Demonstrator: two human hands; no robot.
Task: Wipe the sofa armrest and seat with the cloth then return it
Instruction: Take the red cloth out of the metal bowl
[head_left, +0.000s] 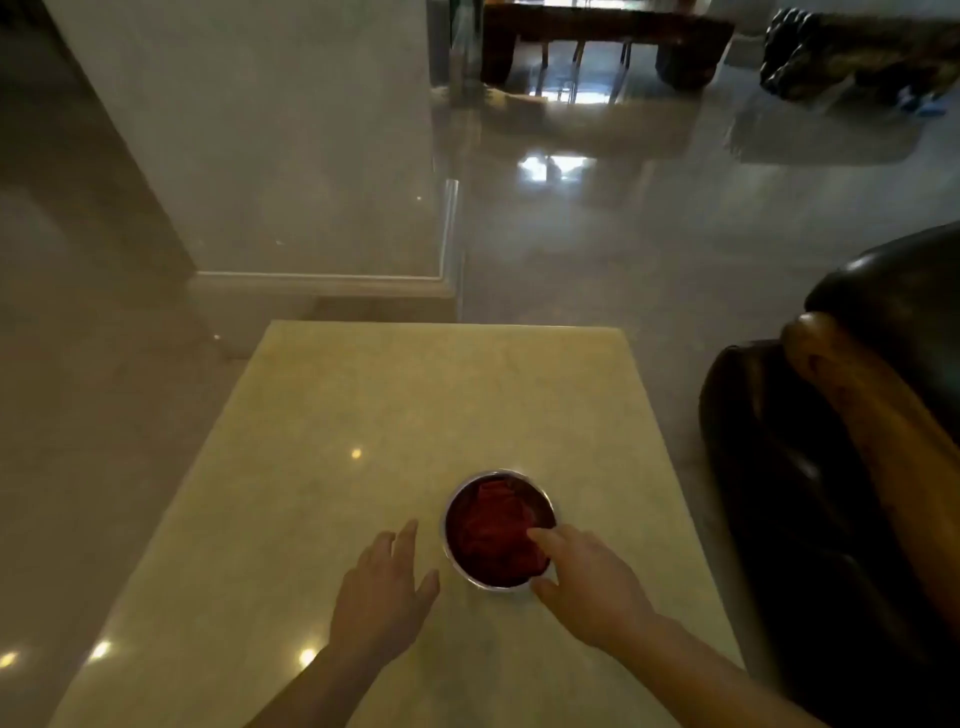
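Observation:
A crumpled red cloth (493, 530) fills a small metal bowl (448, 519) on a pale stone table (415, 395). My right hand (587, 582) is at the bowl's near right rim, with its index finger on the cloth and its thumb outside the rim. It has no hold on the cloth. My left hand (382, 592) hovers just left of the bowl, fingers spread, holding nothing. The dark leather sofa (779, 467) stands to the right of the table, with a brown wooden armrest (872, 415) along its top.
Glossy tiled floor (597, 234) surrounds the table. A wall corner with a skirting board (322, 283) lies beyond the table's far edge. A dark wooden table (602, 41) and a dark carved object (831, 52) stand far back.

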